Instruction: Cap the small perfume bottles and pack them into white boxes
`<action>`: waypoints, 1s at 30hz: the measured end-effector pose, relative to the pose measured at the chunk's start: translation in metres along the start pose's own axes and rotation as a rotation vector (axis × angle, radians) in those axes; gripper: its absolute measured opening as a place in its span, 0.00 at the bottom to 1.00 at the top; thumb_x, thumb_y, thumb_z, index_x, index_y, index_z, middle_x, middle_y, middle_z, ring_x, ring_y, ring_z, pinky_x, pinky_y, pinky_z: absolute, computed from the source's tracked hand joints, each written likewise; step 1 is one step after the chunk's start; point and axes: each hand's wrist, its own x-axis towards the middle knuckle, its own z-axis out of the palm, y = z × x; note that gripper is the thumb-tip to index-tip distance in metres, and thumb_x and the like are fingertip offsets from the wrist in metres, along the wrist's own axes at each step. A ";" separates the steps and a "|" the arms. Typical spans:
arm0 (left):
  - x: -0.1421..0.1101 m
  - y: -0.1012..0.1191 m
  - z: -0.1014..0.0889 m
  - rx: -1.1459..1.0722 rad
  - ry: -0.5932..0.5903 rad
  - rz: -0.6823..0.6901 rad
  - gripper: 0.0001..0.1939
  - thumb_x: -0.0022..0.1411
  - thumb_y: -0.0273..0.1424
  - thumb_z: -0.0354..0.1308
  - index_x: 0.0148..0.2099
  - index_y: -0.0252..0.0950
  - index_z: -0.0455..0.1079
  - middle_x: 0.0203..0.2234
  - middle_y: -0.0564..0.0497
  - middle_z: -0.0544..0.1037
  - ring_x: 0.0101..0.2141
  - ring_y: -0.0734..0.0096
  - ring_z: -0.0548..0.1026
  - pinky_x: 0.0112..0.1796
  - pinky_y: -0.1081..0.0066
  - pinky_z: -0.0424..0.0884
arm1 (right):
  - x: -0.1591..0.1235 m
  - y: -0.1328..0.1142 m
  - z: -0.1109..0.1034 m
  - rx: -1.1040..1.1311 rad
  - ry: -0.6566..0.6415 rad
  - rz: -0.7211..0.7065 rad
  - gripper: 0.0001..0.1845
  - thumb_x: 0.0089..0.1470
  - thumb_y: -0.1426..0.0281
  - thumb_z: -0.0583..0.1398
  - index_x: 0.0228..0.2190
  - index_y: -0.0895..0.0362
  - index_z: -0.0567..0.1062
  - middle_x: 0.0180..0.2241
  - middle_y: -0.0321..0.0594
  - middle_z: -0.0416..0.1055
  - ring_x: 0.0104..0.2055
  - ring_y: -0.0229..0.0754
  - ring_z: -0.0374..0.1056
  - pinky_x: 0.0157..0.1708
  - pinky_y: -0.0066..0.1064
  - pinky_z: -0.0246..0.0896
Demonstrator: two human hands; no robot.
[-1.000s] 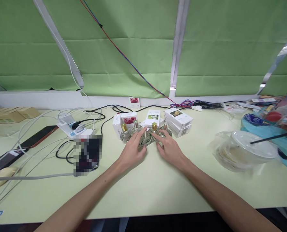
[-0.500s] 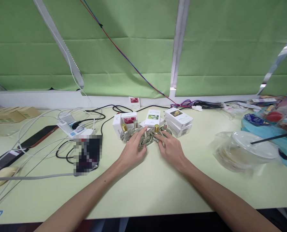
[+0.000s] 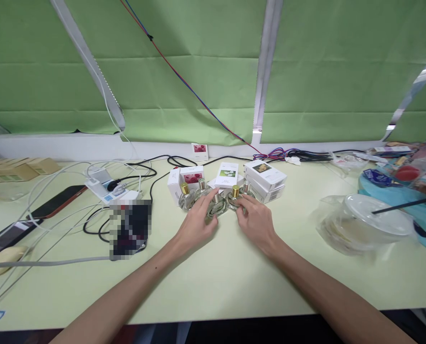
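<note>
We count five bottles (image 3: 217,208), two gold-capped, before white boxes (image 3: 270,177). Our left hand (image 3: 198,219) touches among them, fingers stretched open; whether our right hand (image 3: 256,220), curled at one, grips, we cannot tell.

Pale green table (image 3: 213,282), glass bottles (image 3: 218,207), white boxes (image 3: 266,177)

On the table (image 3: 220,286), around the bottles (image 3: 218,209): boxes (image 3: 227,176) just behind, a power strip (image 3: 103,192) to the left, phones (image 3: 57,201) farther left, a cup (image 3: 376,214) to the right.
</note>
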 end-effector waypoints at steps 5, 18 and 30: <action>0.000 -0.001 0.001 0.003 -0.001 0.004 0.37 0.64 0.27 0.53 0.73 0.45 0.48 0.59 0.44 0.69 0.55 0.58 0.71 0.52 0.60 0.72 | 0.000 0.000 0.001 -0.022 0.106 0.027 0.11 0.55 0.77 0.54 0.32 0.55 0.77 0.37 0.39 0.80 0.32 0.41 0.73 0.27 0.29 0.58; 0.000 0.000 0.001 0.001 -0.003 0.004 0.37 0.65 0.27 0.52 0.73 0.45 0.47 0.61 0.44 0.68 0.54 0.58 0.72 0.52 0.60 0.72 | 0.008 -0.001 -0.004 0.045 0.369 0.013 0.23 0.58 0.66 0.59 0.54 0.58 0.66 0.50 0.52 0.66 0.55 0.53 0.64 0.52 0.47 0.68; -0.001 0.000 0.001 0.002 0.011 0.008 0.38 0.64 0.27 0.54 0.73 0.45 0.48 0.60 0.43 0.69 0.53 0.58 0.73 0.52 0.59 0.72 | 0.006 0.012 0.005 0.070 0.061 0.053 0.38 0.61 0.62 0.59 0.66 0.59 0.52 0.58 0.57 0.62 0.64 0.59 0.58 0.57 0.54 0.64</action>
